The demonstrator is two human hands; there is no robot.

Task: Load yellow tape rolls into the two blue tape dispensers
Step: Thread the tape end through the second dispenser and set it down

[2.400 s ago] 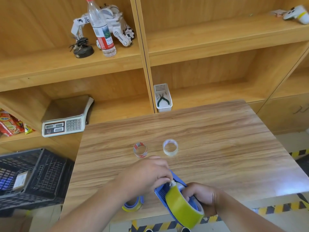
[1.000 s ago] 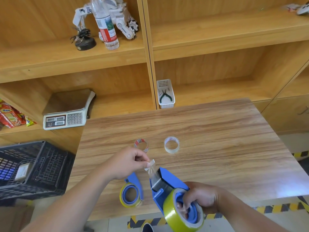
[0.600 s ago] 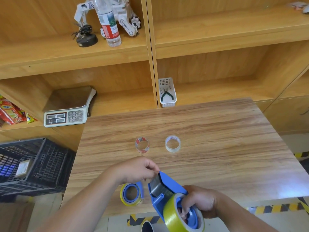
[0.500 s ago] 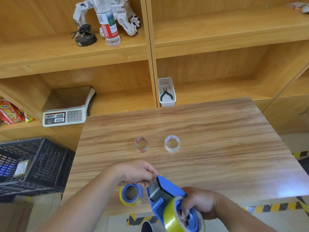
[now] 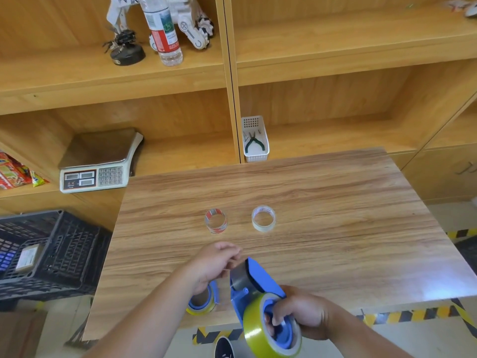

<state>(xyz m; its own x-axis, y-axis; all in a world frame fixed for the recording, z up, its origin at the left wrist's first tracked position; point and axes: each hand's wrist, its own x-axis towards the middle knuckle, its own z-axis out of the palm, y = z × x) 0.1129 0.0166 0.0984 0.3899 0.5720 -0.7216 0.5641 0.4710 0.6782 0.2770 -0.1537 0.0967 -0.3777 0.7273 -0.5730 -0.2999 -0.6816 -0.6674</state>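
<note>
My right hand (image 5: pixel 300 310) grips a blue tape dispenser (image 5: pixel 254 279) over the table's near edge. A yellow tape roll (image 5: pixel 255 332) sits on its hub. My left hand (image 5: pixel 215 262) pinches the tape's free end against the dispenser's front metal plate. A second blue dispenser with a yellow roll (image 5: pixel 202 302) lies flat on the table (image 5: pixel 335 215), partly hidden under my left wrist.
Two emptied clear tape cores, one with red print (image 5: pixel 216 220) and one whitish (image 5: pixel 263 218), stand mid-table. Shelves behind hold a scale (image 5: pixel 96 164), a white basket with pliers (image 5: pixel 255 139) and a water bottle (image 5: pixel 162 29). A black crate (image 5: pixel 46 251) sits on the left.
My left hand pulled the tape end up off the roll, then brought it down onto the dispenser's front plate. The right hand keeps hold of the dispenser.
</note>
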